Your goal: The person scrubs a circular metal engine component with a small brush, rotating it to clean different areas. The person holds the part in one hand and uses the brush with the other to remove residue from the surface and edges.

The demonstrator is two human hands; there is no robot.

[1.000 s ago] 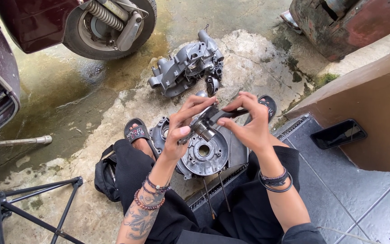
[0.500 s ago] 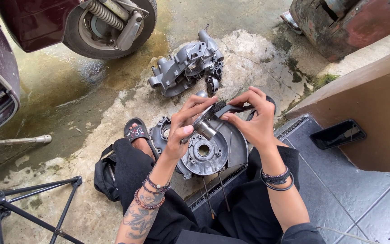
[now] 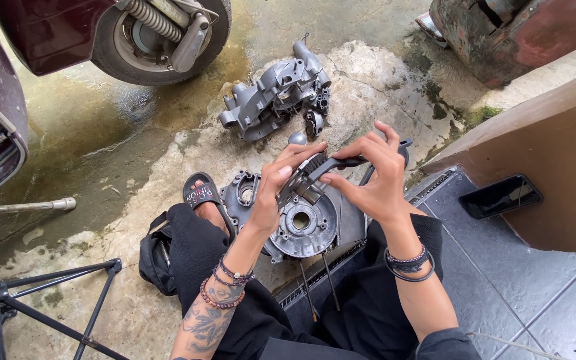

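A small metal shaft part is pinched in the left hand, above the round engine case on the concrete floor. The black brush, gripped by the right hand, has been swung lower across it since a second ago, so scrubbing seems underway.

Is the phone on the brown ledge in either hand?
No, the dark phone lies alone on the ledge, while the left hand and right hand hold a metal part and brush.
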